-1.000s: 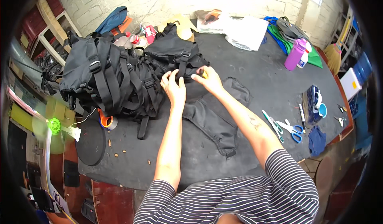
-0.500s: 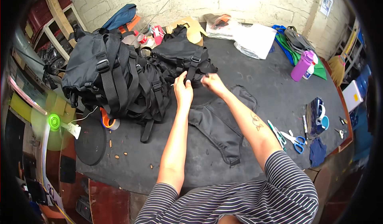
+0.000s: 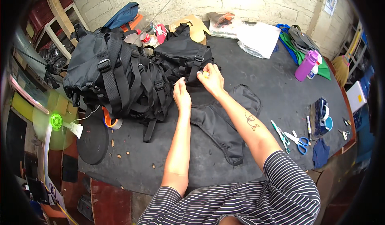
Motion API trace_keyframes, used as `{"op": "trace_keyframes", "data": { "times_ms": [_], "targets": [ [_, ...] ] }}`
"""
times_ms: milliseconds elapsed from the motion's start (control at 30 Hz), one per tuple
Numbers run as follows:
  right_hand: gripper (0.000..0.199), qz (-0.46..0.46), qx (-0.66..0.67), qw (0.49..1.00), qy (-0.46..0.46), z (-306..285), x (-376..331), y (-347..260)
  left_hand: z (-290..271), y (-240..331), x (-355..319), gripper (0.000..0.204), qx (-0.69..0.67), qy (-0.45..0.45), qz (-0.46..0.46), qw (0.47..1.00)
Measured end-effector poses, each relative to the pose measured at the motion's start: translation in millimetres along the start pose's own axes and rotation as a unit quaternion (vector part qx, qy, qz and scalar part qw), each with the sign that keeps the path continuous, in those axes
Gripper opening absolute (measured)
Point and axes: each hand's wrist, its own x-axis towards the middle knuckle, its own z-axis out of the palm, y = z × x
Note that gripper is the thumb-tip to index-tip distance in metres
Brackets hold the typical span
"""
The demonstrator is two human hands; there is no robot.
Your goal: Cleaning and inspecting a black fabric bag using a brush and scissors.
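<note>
Fan: a small green fan (image 3: 55, 121) is seen at the far left edge, beside the table; its blades are blurred.
Webbing roll: a flat black roll (image 3: 93, 140) is laid on the near left of the dark table (image 3: 280, 92); an orange-cored tape roll (image 3: 111, 121) is set just beyond it.
Backpack pile: a heap of black backpacks (image 3: 116, 78) with many straps and buckles is stacked on the left half of the table, reaching the far wall.
Left hand: the left hand (image 3: 182, 97) is laid palm down on the black fabric piece (image 3: 218, 120) at the pile's right edge; fingers are curled onto the cloth, though whether anything is pinched cannot be told.
Right hand: the right hand (image 3: 211, 80) is closed around a black strap (image 3: 196, 68) with a buckle, just right of and beyond the left hand; a small yellow object shows at the fingertips.
Fabric piece: spread flat at the table's centre, running from both hands toward the near edge.
Scissors: blue-handled scissors (image 3: 298, 140) and a green-handled tool (image 3: 280, 130) lie near right.
Bottle: a purple bottle (image 3: 305, 65) stands far right.
</note>
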Motion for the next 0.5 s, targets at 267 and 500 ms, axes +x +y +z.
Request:
{"op": "trace_keyframes", "data": {
  "times_ms": [267, 500],
  "targets": [
    [0.029, 0.0, 0.091, 0.994, 0.063, 4.8, 9.0, 16.1, -12.8, -24.6, -72.2, 0.038, 0.173, 0.132, 0.054, 0.975],
    [0.03, -0.001, 0.111, 0.991, 0.068, 7.0, 7.2, 19.6, -11.5, -40.9, -81.3, 0.036, 0.216, 0.15, 0.062, 0.963]
  ]
}}
